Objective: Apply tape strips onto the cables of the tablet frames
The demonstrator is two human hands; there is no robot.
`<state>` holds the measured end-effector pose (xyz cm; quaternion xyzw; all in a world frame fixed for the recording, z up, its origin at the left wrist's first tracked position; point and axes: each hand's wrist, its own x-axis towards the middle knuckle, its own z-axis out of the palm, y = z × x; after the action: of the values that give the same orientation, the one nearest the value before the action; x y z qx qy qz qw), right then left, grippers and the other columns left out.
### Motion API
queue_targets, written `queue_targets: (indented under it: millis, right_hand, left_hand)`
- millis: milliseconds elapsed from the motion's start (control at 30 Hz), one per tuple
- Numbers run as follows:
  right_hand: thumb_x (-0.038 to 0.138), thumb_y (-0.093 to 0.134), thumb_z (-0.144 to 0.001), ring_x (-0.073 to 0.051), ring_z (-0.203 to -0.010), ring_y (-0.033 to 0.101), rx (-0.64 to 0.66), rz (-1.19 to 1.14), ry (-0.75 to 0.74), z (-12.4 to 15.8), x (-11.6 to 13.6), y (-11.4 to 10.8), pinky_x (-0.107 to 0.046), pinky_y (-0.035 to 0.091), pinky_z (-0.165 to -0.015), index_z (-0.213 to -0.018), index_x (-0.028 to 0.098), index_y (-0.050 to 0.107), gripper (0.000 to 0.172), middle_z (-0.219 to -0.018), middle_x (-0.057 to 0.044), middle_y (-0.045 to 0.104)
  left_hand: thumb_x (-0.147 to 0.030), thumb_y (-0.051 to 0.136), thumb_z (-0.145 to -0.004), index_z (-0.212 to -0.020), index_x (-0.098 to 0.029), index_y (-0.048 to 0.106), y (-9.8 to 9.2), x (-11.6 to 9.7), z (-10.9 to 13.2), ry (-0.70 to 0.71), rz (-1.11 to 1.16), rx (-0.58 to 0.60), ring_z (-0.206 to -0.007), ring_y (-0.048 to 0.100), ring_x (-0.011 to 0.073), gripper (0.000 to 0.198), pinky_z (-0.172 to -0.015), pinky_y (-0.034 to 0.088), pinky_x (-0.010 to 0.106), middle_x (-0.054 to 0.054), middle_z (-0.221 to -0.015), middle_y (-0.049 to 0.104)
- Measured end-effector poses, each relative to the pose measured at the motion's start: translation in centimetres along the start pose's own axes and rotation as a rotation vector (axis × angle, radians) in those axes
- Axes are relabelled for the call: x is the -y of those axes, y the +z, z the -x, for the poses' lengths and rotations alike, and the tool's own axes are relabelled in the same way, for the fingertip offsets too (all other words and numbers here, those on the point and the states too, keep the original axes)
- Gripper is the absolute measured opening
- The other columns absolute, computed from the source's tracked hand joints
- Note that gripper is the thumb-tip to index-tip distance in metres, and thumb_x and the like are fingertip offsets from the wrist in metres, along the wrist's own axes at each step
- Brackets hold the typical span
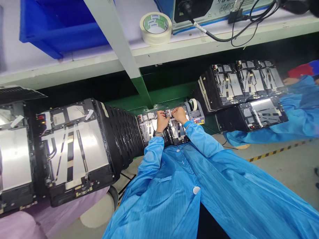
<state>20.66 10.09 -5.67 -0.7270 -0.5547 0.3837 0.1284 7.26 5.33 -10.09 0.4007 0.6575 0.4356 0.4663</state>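
Observation:
My left hand (162, 122) has its fingers curled in a pinch over the upper left part of an opened flat device (178, 132) with a silver plate and dark ribbon strips. Close by on its right, my right hand (179, 115) is also pinched, above the upper edge of the same device. Whatever lies between the fingers of either hand is too small to make out. A second opened device (146, 128) sits just left of my left hand. Beside my right hand stands a grey tape dispenser (196, 114) with a roll of tape (193, 104).
Tall stacks of similar devices (77, 150) stand at the left, and more stacks (227, 84) at the right. Overhead is a shelf (204, 48) with a tape roll (156, 29), a blue bin (65, 35) and cables. People in blue (302, 107) and pink (19, 229) sit on either side.

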Motion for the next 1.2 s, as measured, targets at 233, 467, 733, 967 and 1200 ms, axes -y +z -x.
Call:
queue_targets:
  millis: [233,467,733,967,1200]
  right_hand:
    - [0.01,0.069,-0.077,-0.024,-0.088,0.076,0.029,0.067,0.033,-0.2,0.6,-0.1,-0.029,0.057,-0.079,-0.081,0.018,0.077,0.012,-0.09,-0.01,0.08]
    - [0.014,0.07,-0.082,-0.023,-0.091,0.076,0.057,0.107,0.033,-0.6,0.7,0.0,-0.027,0.056,-0.08,-0.088,0.017,0.079,0.011,-0.095,-0.011,0.081]
    - [0.013,0.066,-0.086,-0.027,-0.103,0.073,0.044,0.237,-0.11,0.2,0.4,0.4,-0.033,0.053,-0.093,-0.093,0.019,0.076,0.013,-0.105,-0.012,0.079]
    - [0.012,0.058,-0.091,-0.024,-0.093,0.07,0.072,0.206,-0.239,0.3,-0.6,-0.2,-0.031,0.052,-0.085,-0.099,0.019,0.073,0.019,-0.095,-0.008,0.077]
    - [0.014,0.061,-0.089,-0.021,-0.087,0.071,0.094,0.133,-0.218,-0.5,-0.6,-0.7,-0.028,0.052,-0.079,-0.097,0.018,0.074,0.016,-0.094,-0.006,0.078]
  left_hand:
    - [-0.006,0.077,-0.078,-0.111,-0.024,0.043,0.1,-0.2,0.1,0.012,0.005,0.003,-0.065,0.049,0.0085,0.05,-0.073,0.046,0.027,-0.004,-0.093,0.049]
    - [-0.007,0.078,-0.078,-0.111,-0.024,0.045,0.2,0.0,-0.1,-0.006,-0.005,0.0,-0.064,0.048,0.0077,0.05,-0.072,0.046,0.027,-0.004,-0.093,0.05]
    - [-0.005,0.077,-0.077,-0.11,-0.024,0.045,0.2,-0.1,0.0,-0.003,0.0,-0.001,-0.064,0.049,0.0078,0.05,-0.071,0.046,0.027,-0.004,-0.092,0.05]
    - [-0.003,0.076,-0.078,-0.109,-0.024,0.045,0.1,-0.3,0.1,0.0,0.009,0.004,-0.064,0.049,0.0083,0.049,-0.07,0.046,0.027,-0.004,-0.092,0.05]
    - [-0.005,0.079,-0.077,-0.109,-0.023,0.046,0.1,-0.3,0.0,-0.009,-0.002,0.0,-0.065,0.048,0.0085,0.05,-0.072,0.045,0.028,-0.004,-0.091,0.05]
